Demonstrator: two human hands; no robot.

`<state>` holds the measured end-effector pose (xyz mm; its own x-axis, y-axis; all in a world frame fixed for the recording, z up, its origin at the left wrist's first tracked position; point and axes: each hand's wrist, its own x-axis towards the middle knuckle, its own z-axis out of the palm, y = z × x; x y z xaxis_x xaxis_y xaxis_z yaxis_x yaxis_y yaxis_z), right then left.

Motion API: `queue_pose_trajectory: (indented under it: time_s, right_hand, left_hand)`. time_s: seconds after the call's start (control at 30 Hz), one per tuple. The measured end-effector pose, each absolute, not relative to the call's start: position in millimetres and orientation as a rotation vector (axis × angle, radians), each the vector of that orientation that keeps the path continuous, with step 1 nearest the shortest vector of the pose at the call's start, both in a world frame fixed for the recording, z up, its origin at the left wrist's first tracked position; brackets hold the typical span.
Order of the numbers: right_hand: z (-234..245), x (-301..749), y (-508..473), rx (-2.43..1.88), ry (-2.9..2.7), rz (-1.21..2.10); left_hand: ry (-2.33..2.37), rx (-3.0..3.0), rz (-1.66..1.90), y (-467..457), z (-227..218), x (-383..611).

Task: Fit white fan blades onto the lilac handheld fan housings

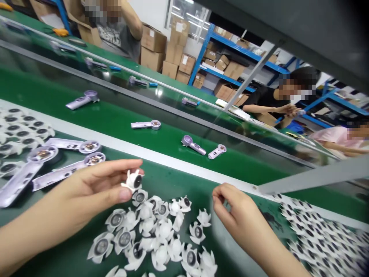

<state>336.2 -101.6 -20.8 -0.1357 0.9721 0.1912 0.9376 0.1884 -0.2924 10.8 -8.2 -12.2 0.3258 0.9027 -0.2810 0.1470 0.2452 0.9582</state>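
Observation:
My left hand (89, 188) pinches a small white fan blade (130, 181) with a dark round hub between thumb and fingers. It hangs just above the near end of a loose heap of like fan blades (164, 231), some hub-up and some turned over. To the right of the heap, my right hand (239, 209) hovers with thumb and forefinger pressed together in a curl. Whatever lies between those fingertips, if anything, is too small to make out. Left of my left hand lie several lilac handheld fan shells (62, 175) with copper-coloured motors in their round heads.
Rows of fan blades cover the bench at far left (21, 129) and at right (325, 234). Beyond a white rail, a green conveyor belt (115, 142) carries lilac fan parts (193, 145). A slanted grey post (314, 179) stands at right. Several co-workers sit across the line.

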Motion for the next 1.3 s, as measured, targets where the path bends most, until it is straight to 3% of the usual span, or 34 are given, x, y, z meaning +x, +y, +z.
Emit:
queue_pose_trajectory:
  time_s: [0.1,0.17,0.47,0.73,0.93,1.03,1.13,1.3]
  right_hand:
    - [9,275,-79,-1.422,-1.878,0.487]
    - [19,239,-69,-1.228,-1.816,0.542]
    - [15,210,-59,-1.176,-1.954,0.272]
    - [1,206,-61,-1.111,-2.013,0.143]
    - [-2,216,-56,-1.024,-2.238,-0.131]
    - [3,219,1,-1.136,-2.169,0.053]
    - [-6,203,99,-1.644,-2.096,0.292]
    - [-41,156,231,-1.797,-2.146,0.604]
  left_hand:
    - [0.937,1.089,0.692,-19,-5,18]
    - [0.802,1.006,0.677,-21,-4,20]
    - [0.527,0.669,0.706,-24,-10,25]
    - [0.554,0.666,0.738,-25,-16,24]
    - [0.732,0.727,0.77,-16,-16,20]
    - [0.807,0.761,0.842,-6,-10,15]
    - [0.832,0.732,0.88,0,-4,11]
    - [0.766,0.707,0.927,2,-8,8]
